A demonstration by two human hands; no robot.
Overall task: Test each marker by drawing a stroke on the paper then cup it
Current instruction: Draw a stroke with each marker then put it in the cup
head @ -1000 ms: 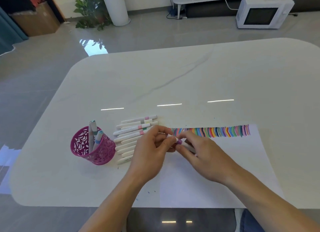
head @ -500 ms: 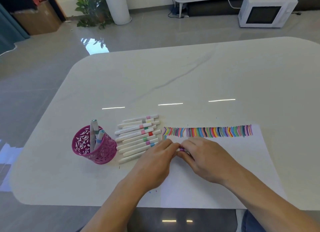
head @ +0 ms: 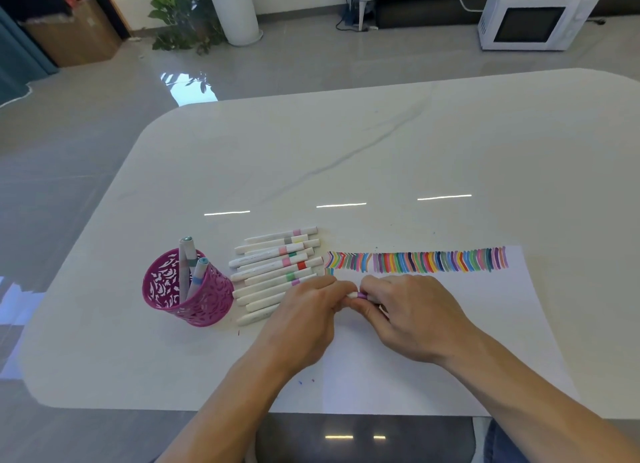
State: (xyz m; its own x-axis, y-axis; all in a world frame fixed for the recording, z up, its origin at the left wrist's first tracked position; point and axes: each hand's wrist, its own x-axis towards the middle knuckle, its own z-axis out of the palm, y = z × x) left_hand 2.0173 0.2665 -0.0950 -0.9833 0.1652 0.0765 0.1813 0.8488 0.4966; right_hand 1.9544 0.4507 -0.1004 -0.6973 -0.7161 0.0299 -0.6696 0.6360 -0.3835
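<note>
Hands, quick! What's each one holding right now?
Left hand: closed, pinching one end of the purple-banded marker.
Right hand: closed, gripping the same marker's other end.

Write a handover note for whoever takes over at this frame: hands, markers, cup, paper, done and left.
Left hand and right hand: both pinch the purple-banded marker over the paper; whether its cap is on cannot be told.
Pink cup: left of the paper, a few markers inside.
Loose markers: lying in a row between cup and paper.
Done: a band of colour strokes along the paper's far edge.
Remaining: finish this marker, cup it, then test and cup the row.
</note>
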